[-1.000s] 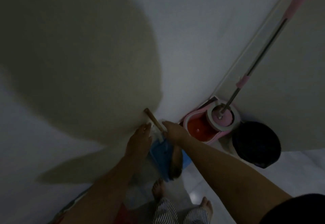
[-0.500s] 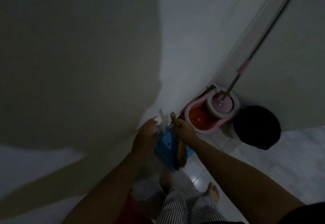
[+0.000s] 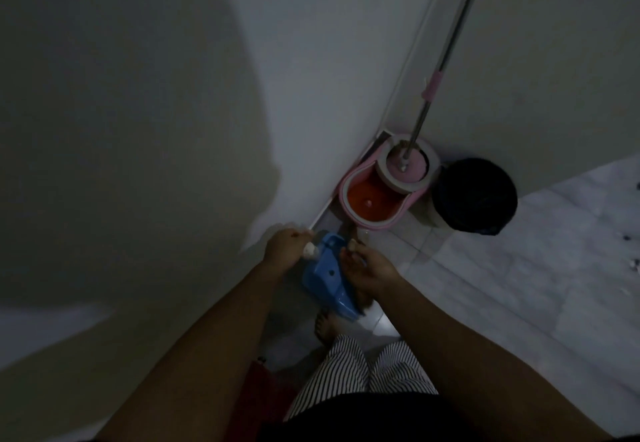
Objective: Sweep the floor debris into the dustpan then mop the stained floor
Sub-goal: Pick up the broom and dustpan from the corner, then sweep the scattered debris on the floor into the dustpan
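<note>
Blue, one dustpan (image 3: 323, 277) gripped by left hand (image 3: 284, 245), one broom (image 3: 360, 301) by right hand (image 3: 369, 268).

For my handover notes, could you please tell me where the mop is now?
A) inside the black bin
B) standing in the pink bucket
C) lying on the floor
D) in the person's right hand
B: the mop stands with its head in the spinner of the pink bucket.
</note>
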{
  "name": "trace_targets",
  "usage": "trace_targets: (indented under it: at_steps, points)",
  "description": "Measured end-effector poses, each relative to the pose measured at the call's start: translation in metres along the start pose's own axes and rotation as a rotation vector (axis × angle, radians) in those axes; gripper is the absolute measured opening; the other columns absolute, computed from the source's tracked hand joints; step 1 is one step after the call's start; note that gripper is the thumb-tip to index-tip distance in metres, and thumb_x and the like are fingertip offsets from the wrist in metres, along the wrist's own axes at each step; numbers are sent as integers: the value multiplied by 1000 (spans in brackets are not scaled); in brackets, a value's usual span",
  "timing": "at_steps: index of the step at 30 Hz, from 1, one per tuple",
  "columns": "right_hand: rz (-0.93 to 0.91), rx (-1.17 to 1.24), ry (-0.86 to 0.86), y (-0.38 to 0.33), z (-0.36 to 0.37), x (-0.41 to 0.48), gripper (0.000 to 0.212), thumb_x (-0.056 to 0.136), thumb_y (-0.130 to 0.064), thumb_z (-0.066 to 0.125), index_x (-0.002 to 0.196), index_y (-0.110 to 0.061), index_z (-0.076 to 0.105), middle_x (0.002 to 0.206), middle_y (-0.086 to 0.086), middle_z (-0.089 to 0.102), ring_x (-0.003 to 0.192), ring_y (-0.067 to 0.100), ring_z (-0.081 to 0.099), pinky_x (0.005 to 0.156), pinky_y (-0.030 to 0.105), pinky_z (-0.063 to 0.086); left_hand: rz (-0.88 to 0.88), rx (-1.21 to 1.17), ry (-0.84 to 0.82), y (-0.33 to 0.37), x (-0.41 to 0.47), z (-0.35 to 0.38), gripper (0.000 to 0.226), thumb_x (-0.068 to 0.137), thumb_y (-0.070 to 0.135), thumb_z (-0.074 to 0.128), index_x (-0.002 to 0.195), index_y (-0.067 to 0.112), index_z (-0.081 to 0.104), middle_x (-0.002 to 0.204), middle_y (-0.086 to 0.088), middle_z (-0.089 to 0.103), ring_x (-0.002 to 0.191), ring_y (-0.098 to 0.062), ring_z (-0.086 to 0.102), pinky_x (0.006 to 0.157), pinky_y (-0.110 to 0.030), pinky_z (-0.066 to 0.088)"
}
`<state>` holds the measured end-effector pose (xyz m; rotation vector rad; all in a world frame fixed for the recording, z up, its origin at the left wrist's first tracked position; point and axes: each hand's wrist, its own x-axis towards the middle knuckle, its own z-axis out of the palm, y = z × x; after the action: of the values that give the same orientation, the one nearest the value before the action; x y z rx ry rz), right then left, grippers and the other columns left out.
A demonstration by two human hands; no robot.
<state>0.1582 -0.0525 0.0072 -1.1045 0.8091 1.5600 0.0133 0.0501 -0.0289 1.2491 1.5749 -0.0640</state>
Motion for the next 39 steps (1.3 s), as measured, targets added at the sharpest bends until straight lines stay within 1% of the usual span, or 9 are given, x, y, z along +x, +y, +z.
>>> trace_targets:
  at_steps: [3, 7, 9, 13, 19, 23, 28, 33, 39]
  points:
    - [39, 6, 46, 3, -22, 7, 13, 93, -13, 63, 82, -6, 60, 49, 7, 61, 45, 13, 59, 41, 19, 53, -337, -279, -175, -3, -5, 12, 43, 91, 22, 64, 125, -5, 60, 111, -24, 65, 101, -34, 66, 89, -44, 56]
    - [38, -15, 108, 5, -56, 8, 19, 92, -22, 64, 78, -13, 57, 61, -2, 43, 32, 6, 44, 32, 13, 41, -491, -471, -352, -10, -26, 30, 43, 91, 17, 65, 128, -3, 56, 110, -22, 63, 90, -29, 65, 62, -36, 59]
    - [33, -22, 100, 2, -70, -4, 16, 94, -22, 60, 81, -13, 57, 65, -3, 38, 30, 6, 42, 28, 12, 36, -497, -481, -427, -13, -36, 45, 32, 92, 14, 63, 122, 2, 60, 119, -19, 61, 105, -27, 62, 56, -32, 59]
    - [-4, -89, 100, -10, -102, -56, 20, 96, -19, 55, 78, -12, 52, 67, -4, 29, 31, 5, 36, 27, 11, 31, -521, -483, -543, -5, -67, 83, 9, 91, 14, 65, 90, 5, 61, 88, -13, 61, 78, -19, 60, 47, -26, 58]
    - [-145, -169, 236, -18, -187, -146, 6, 90, -11, 63, 84, -9, 63, 59, 0, 38, 33, 6, 39, 29, 12, 34, -487, -426, -637, 8, -131, 145, 8, 91, 8, 63, 88, 1, 63, 65, -15, 70, 79, -23, 59, 43, -31, 57]
    - [-132, 44, 264, -20, -253, -179, 16, 91, 0, 58, 88, -15, 63, 66, 3, 48, 53, 9, 47, 36, 18, 50, -467, -357, -626, 13, -170, 190, 11, 94, 3, 56, 85, -2, 58, 85, -20, 58, 77, -26, 57, 40, -33, 56]
    - [-159, 185, 222, -26, -344, -206, 30, 103, -7, 37, 74, -7, 43, 64, 1, 39, 20, 8, 36, 22, 11, 28, -507, -427, -537, 17, -208, 252, 21, 94, 0, 46, 73, 0, 44, 66, -16, 51, 57, -22, 55, 32, -27, 50]
    - [-257, 263, 272, -29, -425, -237, 38, 102, -35, 44, 76, -8, 44, 35, 2, 40, 18, 6, 29, 23, 9, 24, -416, -364, -550, 24, -241, 301, 16, 93, 2, 50, 77, 2, 49, 65, -12, 58, 55, -18, 58, 36, -22, 51]
    - [-372, 394, 259, -38, -469, -252, 26, 102, -26, 48, 84, -7, 50, 44, 1, 44, 24, 5, 36, 26, 10, 32, -426, -317, -768, 51, -275, 354, 16, 97, 4, 50, 81, 1, 51, 51, -13, 59, 37, -19, 61, 41, -26, 55]
